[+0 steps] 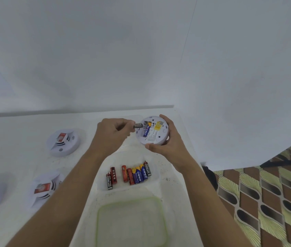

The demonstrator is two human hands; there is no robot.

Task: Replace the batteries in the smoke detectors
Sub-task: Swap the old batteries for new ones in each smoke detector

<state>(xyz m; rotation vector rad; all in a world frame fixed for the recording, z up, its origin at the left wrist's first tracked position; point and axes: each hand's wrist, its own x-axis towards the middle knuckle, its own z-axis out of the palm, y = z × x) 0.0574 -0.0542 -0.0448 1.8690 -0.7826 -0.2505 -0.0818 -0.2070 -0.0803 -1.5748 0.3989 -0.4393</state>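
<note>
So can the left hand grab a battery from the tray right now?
Probably not yet: the left hand already pinches a battery at the smoke detector. The tray itself lies open, uncovered.

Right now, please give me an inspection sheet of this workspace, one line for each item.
Surface: white counter, speckled near the tray.
Job's things: open smoke detector held up, one battery seated; loose batteries in clear tray; three more detectors at left.
Clutter: green-rimmed lid.
Grippers: left hand pinches a battery at the compartment; right hand grips the detector.
Cables: nothing seen.
Surroundings: white wall, patterned floor.
</note>
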